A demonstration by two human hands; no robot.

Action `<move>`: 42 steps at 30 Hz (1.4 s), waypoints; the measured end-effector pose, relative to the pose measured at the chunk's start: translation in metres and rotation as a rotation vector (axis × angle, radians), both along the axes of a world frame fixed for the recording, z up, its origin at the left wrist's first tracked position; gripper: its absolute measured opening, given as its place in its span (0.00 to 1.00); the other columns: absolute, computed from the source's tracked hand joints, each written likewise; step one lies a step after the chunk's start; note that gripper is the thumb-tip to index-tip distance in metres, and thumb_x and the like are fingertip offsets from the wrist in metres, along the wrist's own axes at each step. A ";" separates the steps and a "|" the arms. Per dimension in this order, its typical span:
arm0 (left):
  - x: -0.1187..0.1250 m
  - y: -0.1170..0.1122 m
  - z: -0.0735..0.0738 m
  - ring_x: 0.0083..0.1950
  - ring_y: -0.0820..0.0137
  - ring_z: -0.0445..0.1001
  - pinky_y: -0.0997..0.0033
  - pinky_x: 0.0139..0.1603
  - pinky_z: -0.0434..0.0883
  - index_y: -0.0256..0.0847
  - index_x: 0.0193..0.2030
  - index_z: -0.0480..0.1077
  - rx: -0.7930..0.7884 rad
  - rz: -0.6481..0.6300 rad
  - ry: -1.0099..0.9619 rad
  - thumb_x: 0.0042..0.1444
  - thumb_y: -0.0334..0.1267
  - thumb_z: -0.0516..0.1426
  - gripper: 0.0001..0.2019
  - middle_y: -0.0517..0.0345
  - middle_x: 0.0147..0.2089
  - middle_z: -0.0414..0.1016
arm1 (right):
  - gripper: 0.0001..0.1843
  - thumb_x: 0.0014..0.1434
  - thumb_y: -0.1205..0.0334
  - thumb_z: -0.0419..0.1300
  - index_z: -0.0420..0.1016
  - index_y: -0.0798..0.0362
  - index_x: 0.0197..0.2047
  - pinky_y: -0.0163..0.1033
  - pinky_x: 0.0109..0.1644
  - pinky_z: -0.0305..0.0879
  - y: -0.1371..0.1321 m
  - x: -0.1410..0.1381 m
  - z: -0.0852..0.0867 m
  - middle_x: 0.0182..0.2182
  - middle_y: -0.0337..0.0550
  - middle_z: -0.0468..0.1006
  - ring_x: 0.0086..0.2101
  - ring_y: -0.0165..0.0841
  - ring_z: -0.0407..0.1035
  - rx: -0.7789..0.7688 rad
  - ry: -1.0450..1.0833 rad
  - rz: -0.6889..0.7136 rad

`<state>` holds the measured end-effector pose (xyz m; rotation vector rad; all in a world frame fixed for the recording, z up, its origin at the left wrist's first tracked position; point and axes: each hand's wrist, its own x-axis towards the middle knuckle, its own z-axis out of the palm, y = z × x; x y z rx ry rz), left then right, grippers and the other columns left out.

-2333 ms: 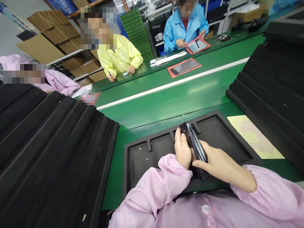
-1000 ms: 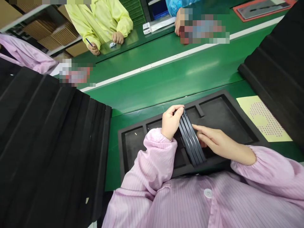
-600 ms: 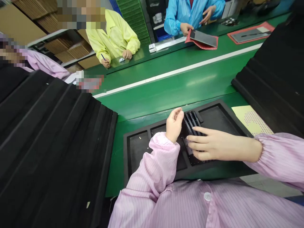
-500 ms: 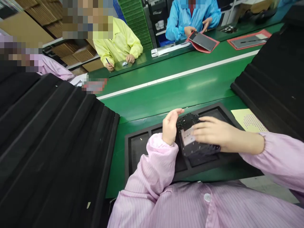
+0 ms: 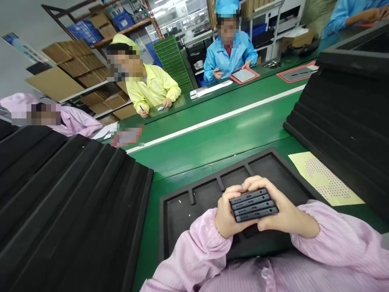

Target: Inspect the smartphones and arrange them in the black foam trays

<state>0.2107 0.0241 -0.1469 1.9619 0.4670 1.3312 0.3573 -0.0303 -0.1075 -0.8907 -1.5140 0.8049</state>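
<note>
A stack of several dark phone-like devices is held level, its narrow ends with ports and small holes facing me. My left hand is closed round the stack's left side. Round the right side, my right hand is closed too, its fingers meeting the left ones along the far edge. Below the stack lies a black compartment tray, its floor partly covered by my hands and sleeves.
Tall stacks of black trays rise at left and right. A yellow sheet of small dots lies right of the tray. Beyond the green bench, a person in yellow and one in blue sit.
My hands have come together round the dark devices, now squared into one stack and turned end-on. Earlier the right hand lay flat over them. My view has tilted up.
</note>
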 end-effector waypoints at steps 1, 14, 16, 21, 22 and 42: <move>-0.001 -0.001 -0.002 0.42 0.64 0.75 0.64 0.39 0.75 0.45 0.46 0.59 0.009 -0.031 0.000 0.46 0.57 0.59 0.26 0.50 0.42 0.71 | 0.23 0.52 0.44 0.62 0.62 0.48 0.44 0.41 0.47 0.66 -0.002 0.001 -0.002 0.40 0.44 0.66 0.44 0.35 0.64 0.020 0.008 0.005; -0.006 -0.011 -0.050 0.41 0.63 0.76 0.56 0.46 0.72 0.47 0.39 0.65 -0.114 -0.080 -0.014 0.46 0.52 0.60 0.16 0.58 0.37 0.75 | 0.20 0.58 0.48 0.57 0.57 0.47 0.49 0.45 0.46 0.64 -0.018 0.005 -0.002 0.38 0.44 0.66 0.41 0.35 0.64 0.156 -0.097 0.064; -0.007 -0.011 -0.050 0.42 0.63 0.76 0.56 0.47 0.72 0.47 0.38 0.65 -0.090 -0.091 -0.004 0.46 0.52 0.60 0.16 0.58 0.38 0.75 | 0.20 0.59 0.48 0.57 0.57 0.47 0.49 0.45 0.46 0.64 -0.018 0.005 -0.002 0.38 0.44 0.66 0.41 0.35 0.64 0.165 -0.099 0.065; -0.006 -0.013 -0.046 0.43 0.64 0.76 0.56 0.47 0.72 0.47 0.39 0.65 -0.049 -0.080 -0.028 0.50 0.50 0.57 0.13 0.57 0.39 0.76 | 0.20 0.59 0.48 0.57 0.56 0.47 0.49 0.44 0.47 0.64 -0.020 0.006 -0.001 0.38 0.44 0.65 0.42 0.35 0.63 0.187 -0.109 0.078; -0.006 -0.014 -0.045 0.43 0.64 0.76 0.56 0.47 0.72 0.47 0.39 0.65 -0.047 -0.063 -0.026 0.51 0.49 0.57 0.12 0.57 0.39 0.76 | 0.20 0.59 0.48 0.56 0.56 0.47 0.49 0.44 0.46 0.64 -0.020 0.005 -0.001 0.38 0.44 0.66 0.42 0.35 0.64 0.182 -0.113 0.075; 0.001 -0.008 -0.013 0.41 0.65 0.77 0.62 0.40 0.75 0.49 0.47 0.60 0.092 -0.064 -0.002 0.53 0.48 0.55 0.16 0.55 0.39 0.76 | 0.18 0.57 0.48 0.58 0.58 0.45 0.47 0.44 0.45 0.66 -0.019 0.006 0.002 0.38 0.44 0.67 0.42 0.36 0.65 0.075 -0.120 0.039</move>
